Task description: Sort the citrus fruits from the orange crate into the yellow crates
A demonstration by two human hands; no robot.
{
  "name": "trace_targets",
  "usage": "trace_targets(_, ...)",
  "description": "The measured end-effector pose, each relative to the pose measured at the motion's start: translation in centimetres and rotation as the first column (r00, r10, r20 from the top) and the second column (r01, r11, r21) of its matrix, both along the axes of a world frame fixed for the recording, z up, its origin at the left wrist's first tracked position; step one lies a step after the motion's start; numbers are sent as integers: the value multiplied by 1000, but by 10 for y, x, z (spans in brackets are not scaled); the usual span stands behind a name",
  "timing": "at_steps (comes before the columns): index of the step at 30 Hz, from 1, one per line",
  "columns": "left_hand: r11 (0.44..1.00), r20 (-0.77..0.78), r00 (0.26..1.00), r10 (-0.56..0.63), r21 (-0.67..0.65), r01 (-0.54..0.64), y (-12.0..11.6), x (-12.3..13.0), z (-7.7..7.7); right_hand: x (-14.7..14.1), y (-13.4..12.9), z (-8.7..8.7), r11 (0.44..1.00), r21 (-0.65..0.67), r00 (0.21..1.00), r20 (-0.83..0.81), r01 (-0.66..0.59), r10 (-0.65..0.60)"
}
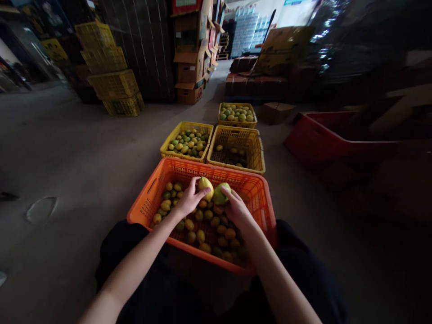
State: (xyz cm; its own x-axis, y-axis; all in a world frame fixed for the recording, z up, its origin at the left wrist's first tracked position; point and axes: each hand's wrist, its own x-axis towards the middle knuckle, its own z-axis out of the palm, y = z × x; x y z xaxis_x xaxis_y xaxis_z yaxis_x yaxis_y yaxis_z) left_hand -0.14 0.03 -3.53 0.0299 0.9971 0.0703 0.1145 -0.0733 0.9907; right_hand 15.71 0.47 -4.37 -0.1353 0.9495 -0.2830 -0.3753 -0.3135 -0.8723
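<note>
Over the orange crate (pixel 145 208), my left hand (pixel 191 198) is closed on a yellow lemon (pixel 205 188). Beside it my right hand (pixel 235 206) grips a greener lemon (pixel 221 194). The two fruits are held close together above several yellow and green lemons (pixel 200 236) on the crate's floor. Just beyond stand two yellow crates: the left one (pixel 166 146) holds many lemons, the right one (pixel 262 155) only several at its bottom. A third yellow crate (pixel 236 123) behind them is full of lemons.
A red bin (pixel 312 144) stands at the right, with a cardboard piece (pixel 276 112) on the floor near it. Stacked yellow crates (pixel 113 84) are at the back left, and cardboard boxes (pixel 187 74) are piled at the back middle. My knees flank the orange crate.
</note>
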Motion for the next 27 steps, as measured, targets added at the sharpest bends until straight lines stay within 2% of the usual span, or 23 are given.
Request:
trace_targets(2, 984, -115, 993, 37, 177, -16, -2, -6, 4, 1, 0, -2, 969, 228, 958, 245, 95, -152)
trace_targets(3, 972, -141, 989, 50, 233, -16, -3, -8, 5, 2, -1, -2, 929, 357, 903, 361, 97, -233)
trace_targets(5, 955, -162, 985, 59, 297, -8, -6, -10, 7, 2, -3, -1, 805, 593, 768, 514, 4, -383)
trace_targets(8, 939, -214, 975, 66, 344, 12, -10, -13, 8, 0, -8, 2, 617, 771, 643, 556, -161, -527)
trace_targets(9, 935, -238, 968, 76, 355, 14, -11, -14, 9, -1, -9, 2, 577, 797, 625, 545, -178, -559)
trace_targets(11, 927, -286, 952, 105, 376, 10, -15, -16, 11, -3, -12, 4, 536, 828, 602, 516, -167, -609)
trace_targets(13, 917, -323, 938, 128, 399, 12, -18, -18, 13, -5, -13, 4, 522, 841, 597, 493, -141, -633)
trace_targets(15, 905, -341, 929, 142, 425, 17, -22, -21, 13, -6, -14, 4, 535, 838, 630, 475, -111, -614)
trace_targets(20, 852, -342, 918, 201, 524, 9, -29, -27, 11, -15, -21, 5, 684, 729, 846, 338, 41, -412)
trace_targets(22, 831, -360, 901, 241, 556, -1, -30, -30, 10, -18, -24, 5, 716, 695, 890, 284, 65, -357)
trace_targets(24, 825, -377, 890, 255, 564, 2, -31, -32, 9, -19, -25, 4, 709, 704, 900, 278, 48, -336)
trace_targets(27, 826, -378, 893, 245, 564, 12, -32, -34, 8, -17, -23, 0, 663, 749, 887, 314, -11, -340)
